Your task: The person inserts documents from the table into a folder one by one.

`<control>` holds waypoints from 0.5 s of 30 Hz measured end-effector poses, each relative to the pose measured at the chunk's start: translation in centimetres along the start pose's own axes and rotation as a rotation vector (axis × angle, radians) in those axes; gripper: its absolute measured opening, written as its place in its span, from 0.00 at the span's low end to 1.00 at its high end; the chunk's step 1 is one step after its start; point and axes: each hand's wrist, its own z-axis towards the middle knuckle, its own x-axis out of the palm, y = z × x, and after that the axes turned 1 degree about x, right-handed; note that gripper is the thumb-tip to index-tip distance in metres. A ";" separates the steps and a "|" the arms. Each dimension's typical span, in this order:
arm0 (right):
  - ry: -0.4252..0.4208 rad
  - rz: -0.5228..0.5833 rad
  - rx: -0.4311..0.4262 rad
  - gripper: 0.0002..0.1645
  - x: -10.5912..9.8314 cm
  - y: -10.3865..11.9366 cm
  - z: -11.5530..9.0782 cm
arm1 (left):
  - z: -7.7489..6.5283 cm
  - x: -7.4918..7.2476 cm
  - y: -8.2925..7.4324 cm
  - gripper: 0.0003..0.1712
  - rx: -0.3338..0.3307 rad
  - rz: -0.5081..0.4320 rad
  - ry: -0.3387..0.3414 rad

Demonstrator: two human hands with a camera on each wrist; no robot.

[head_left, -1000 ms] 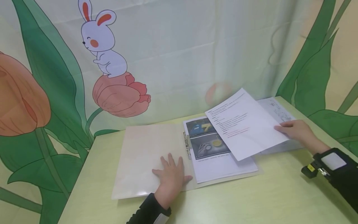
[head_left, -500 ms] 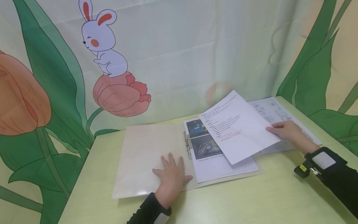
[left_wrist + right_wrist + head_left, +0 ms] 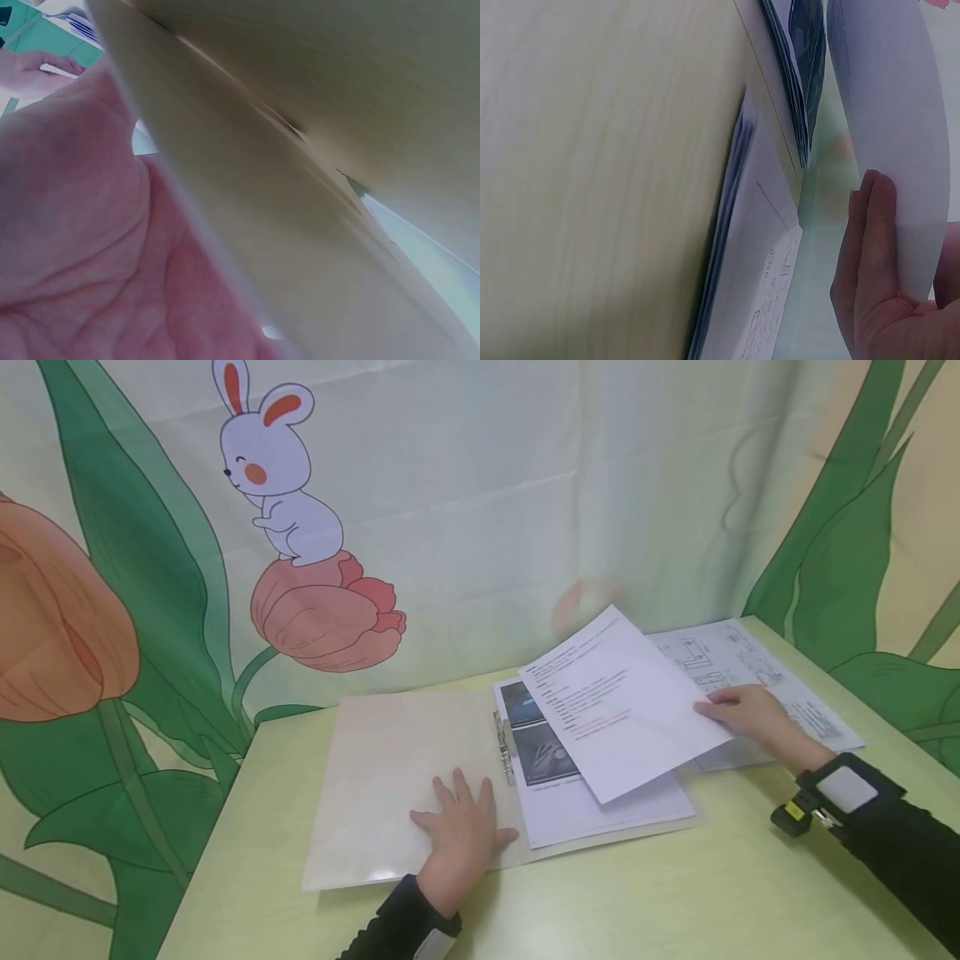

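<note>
An open cream folder (image 3: 390, 752) lies on the table, a metal ring clip (image 3: 502, 747) along its spine. My left hand (image 3: 459, 827) rests with spread fingers on the folder's left cover; its palm (image 3: 67, 217) fills the left of the left wrist view. Several printed pages (image 3: 611, 818) with photos lie on the folder's right side. My right hand (image 3: 738, 714) pinches a printed sheet (image 3: 622, 718) by its right edge, tilted above those pages and partly covering them. In the right wrist view, fingers (image 3: 877, 232) lie behind the sheet (image 3: 900, 135).
A second stack of papers (image 3: 795, 693) with line drawings lies at the back right of the table (image 3: 750, 877), partly behind my right hand. A curtain (image 3: 480, 510) printed with a rabbit and tulips hangs behind the table.
My right hand has moved left with the sheet, which now covers more of the folder's photos. More of the drawings stack shows. My left hand has stayed put.
</note>
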 end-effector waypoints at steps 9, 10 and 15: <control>0.020 0.021 -0.004 0.36 0.9 0.5 0.0 | 0.1 0.0 0.0 0.48 0.003 0.008 0.001; 0.021 0.024 -0.006 0.35 1.0 0.6 0.0 | 0.1 0.0 0.0 0.48 0.004 0.007 0.000; 0.022 0.017 -0.007 0.34 1.6 0.9 -0.3 | 0.0 -0.1 0.0 0.48 0.005 0.010 0.002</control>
